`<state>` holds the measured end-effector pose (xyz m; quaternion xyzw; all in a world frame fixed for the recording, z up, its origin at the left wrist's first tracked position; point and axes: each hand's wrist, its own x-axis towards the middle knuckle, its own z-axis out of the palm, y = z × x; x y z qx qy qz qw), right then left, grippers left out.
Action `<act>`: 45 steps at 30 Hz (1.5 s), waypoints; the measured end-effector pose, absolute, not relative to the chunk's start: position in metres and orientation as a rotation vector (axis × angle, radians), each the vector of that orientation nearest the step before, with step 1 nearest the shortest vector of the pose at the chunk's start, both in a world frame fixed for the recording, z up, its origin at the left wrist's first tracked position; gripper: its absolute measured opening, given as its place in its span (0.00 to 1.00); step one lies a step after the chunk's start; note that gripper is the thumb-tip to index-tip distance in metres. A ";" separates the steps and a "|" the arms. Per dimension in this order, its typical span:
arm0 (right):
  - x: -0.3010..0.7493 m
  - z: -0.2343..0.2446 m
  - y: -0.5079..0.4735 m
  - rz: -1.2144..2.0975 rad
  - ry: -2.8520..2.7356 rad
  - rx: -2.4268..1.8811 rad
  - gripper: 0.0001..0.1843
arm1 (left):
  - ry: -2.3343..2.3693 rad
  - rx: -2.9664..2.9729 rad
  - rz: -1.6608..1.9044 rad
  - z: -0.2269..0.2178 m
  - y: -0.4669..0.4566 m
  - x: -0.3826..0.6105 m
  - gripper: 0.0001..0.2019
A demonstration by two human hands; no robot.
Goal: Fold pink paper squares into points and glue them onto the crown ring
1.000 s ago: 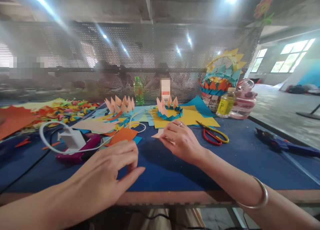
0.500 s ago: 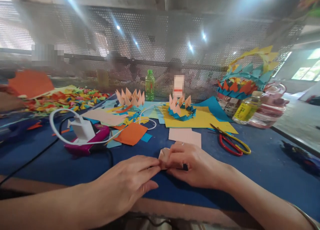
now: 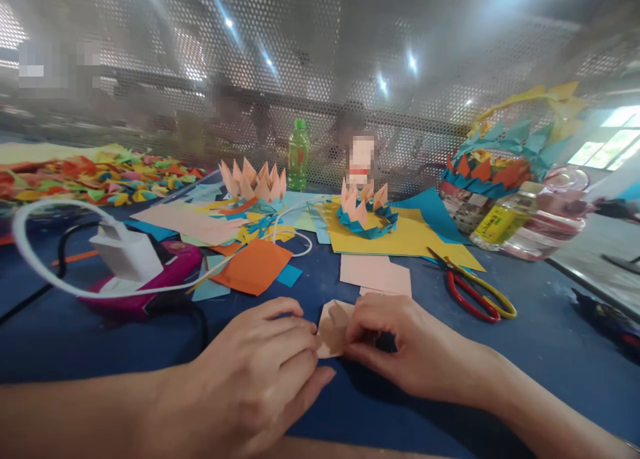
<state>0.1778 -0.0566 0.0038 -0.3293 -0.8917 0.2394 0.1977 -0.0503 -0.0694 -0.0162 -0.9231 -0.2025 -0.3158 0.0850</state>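
Observation:
Both hands meet low in the middle over a blue table (image 3: 525, 339). My left hand (image 3: 260, 372) and my right hand (image 3: 410, 349) pinch a small folded piece of peach paper (image 3: 331, 327) from either side, fingers curled on it. Just beyond lie flat peach paper squares (image 3: 377, 274). A blue and peach paper crown (image 3: 367, 212) rests on a yellow sheet (image 3: 405, 239) further back.
Red and yellow scissors (image 3: 473, 289) lie right of the hands. A white charger on a magenta tool (image 3: 135, 269) with a white cable sits left. Orange paper (image 3: 253, 266), a peach crown (image 3: 253, 179), a green bottle (image 3: 299, 154), a paper basket (image 3: 493, 169) and a yellow-labelled bottle (image 3: 500, 222) stand behind; mesh screen at the back.
My right hand drew a peach paper piece from the pile toward me. My left hand came in and took hold of its other side. Both hands now fold it closer to the table edge.

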 end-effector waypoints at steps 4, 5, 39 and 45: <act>0.173 0.000 -0.058 0.720 -2.424 -1.140 0.06 | -0.596 -2.724 -1.079 -0.005 -0.071 -0.051 0.15; 0.172 -0.001 -0.059 0.720 -2.413 -1.189 0.06 | -0.608 -2.725 -1.085 -0.004 -0.072 -0.052 0.15; 0.160 -0.011 -0.066 0.631 -2.226 -1.389 0.09 | -0.586 -2.644 -1.080 -0.019 -0.055 -0.049 0.12; 0.162 -0.011 -0.064 0.667 -2.173 -1.526 0.08 | -0.589 -2.670 -1.048 -0.023 -0.056 -0.050 0.13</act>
